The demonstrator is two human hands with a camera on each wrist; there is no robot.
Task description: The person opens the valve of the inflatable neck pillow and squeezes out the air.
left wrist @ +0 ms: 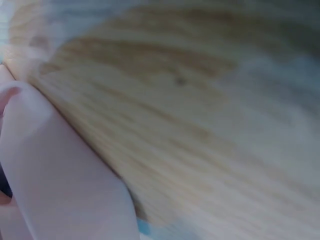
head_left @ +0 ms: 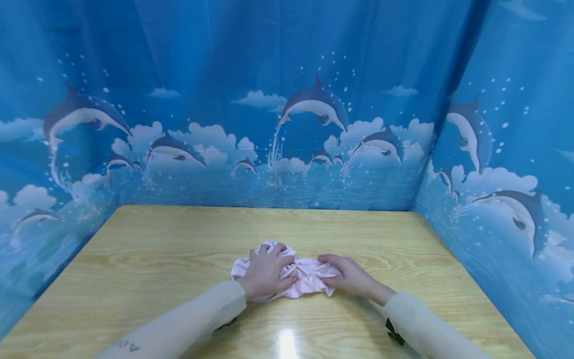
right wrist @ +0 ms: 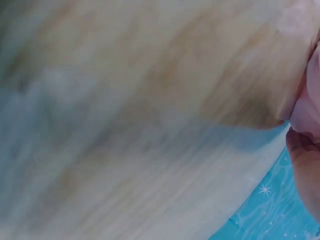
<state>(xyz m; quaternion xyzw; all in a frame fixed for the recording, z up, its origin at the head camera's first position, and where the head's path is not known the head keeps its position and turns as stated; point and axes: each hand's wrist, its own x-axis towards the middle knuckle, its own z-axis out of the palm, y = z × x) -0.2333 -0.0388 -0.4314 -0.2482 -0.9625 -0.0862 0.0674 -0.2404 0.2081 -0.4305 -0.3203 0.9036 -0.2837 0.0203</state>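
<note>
A pale pink cloth (head_left: 309,275) lies bunched and creased near the middle of the table, with its folds gathered between the two hands. My left hand (head_left: 267,271) is over its left part, fingers spread and bent into the fabric, thumb toward the right. At the cloth's right end, my right hand (head_left: 344,273) pinches a gathered edge between thumb and fingers. A smooth fold of the cloth (left wrist: 65,170) fills the lower left of the left wrist view. In the right wrist view, part of the right hand (right wrist: 306,165) meets the cloth (right wrist: 307,112) at the right border.
The wood-grain table (head_left: 179,239) reaches back to a blue curtain (head_left: 215,75) printed with dolphins and clouds. More of this curtain stands along the left and right sides. Light reflects off the tabletop near the front. Both forearms wear light sleeves (head_left: 179,319).
</note>
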